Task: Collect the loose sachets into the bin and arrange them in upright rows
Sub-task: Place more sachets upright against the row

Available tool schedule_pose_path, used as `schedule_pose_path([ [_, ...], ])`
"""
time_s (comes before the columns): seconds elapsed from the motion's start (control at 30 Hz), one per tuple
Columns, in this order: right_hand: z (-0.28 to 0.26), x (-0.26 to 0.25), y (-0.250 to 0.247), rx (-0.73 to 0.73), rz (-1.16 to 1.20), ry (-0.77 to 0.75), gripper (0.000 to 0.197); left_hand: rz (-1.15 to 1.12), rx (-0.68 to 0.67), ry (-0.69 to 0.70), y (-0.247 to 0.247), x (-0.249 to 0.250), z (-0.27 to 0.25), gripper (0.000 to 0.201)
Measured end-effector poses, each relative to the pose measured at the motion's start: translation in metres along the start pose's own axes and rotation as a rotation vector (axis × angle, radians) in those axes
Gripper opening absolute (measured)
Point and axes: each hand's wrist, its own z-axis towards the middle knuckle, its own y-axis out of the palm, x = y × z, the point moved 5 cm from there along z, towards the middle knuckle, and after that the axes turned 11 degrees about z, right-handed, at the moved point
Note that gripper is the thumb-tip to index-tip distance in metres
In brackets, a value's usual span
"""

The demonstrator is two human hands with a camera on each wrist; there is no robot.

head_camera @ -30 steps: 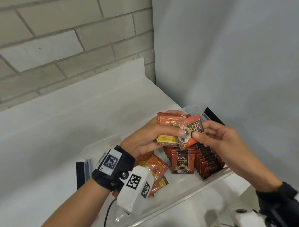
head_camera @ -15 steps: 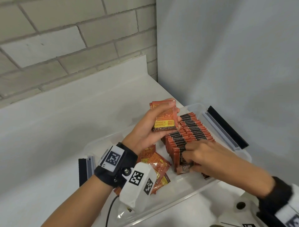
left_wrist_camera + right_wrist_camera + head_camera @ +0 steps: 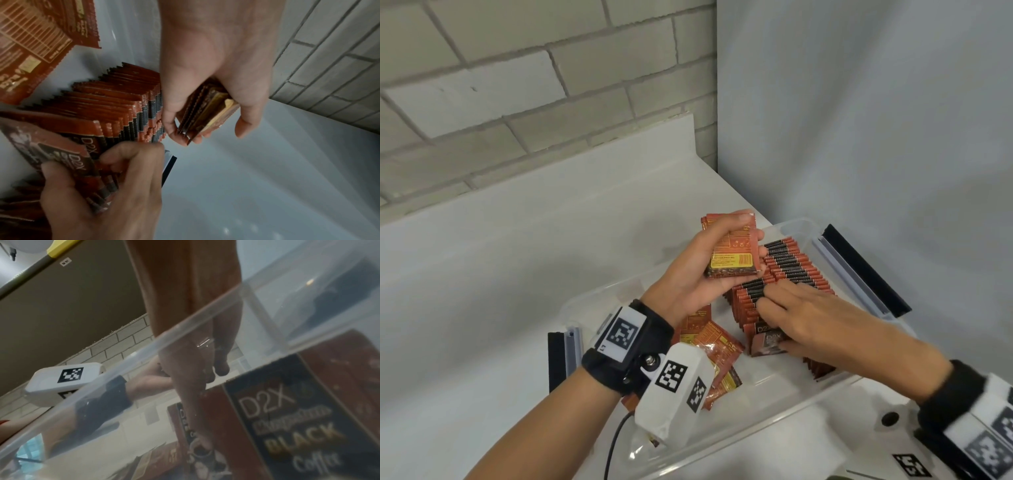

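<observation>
A clear plastic bin point(image 3: 774, 421) sits on the white counter. Inside it, red-and-black D2X coffee sachets stand in an upright row point(image 3: 791, 270) point(image 3: 115, 104). My left hand point(image 3: 751, 236) point(image 3: 207, 134) hovers above the bin's left part and grips a small stack of sachets point(image 3: 732, 253) point(image 3: 207, 112). My right hand point(image 3: 774, 325) point(image 3: 92, 162) is at the row's near end, fingers curled over the tops and thumb on the front sachet point(image 3: 287, 418). Several loose sachets point(image 3: 719, 349) point(image 3: 30, 48) lie flat on the bin floor, partly hidden under my left wrist.
Black-and-grey latch handles sit at the bin's right end point(image 3: 866, 270) and left end point(image 3: 561, 359). The counter point(image 3: 517, 274) stretches left to a brick wall. A grey panel point(image 3: 859, 137) rises close behind the bin on the right.
My right hand took one sachet from the stack in my left hand, carried it down to the row's near end and now grips the front sachets. The left hand kept its stack.
</observation>
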Motion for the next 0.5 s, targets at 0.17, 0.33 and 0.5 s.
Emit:
schedule_pose_path([
  [0.17,0.000,-0.005,0.005,-0.033,-0.103,-0.120,0.065,0.008,0.003,-0.004,0.002,0.001,0.000,0.026],
  [0.33,0.000,-0.010,0.007,-0.068,-0.209,-0.189,0.046,0.012,0.007,-0.008,0.001,0.000,0.000,0.031],
  [0.5,0.000,-0.010,0.005,-0.096,-0.156,-0.184,0.046,-0.001,-0.007,-0.005,0.002,0.000,0.000,0.031],
])
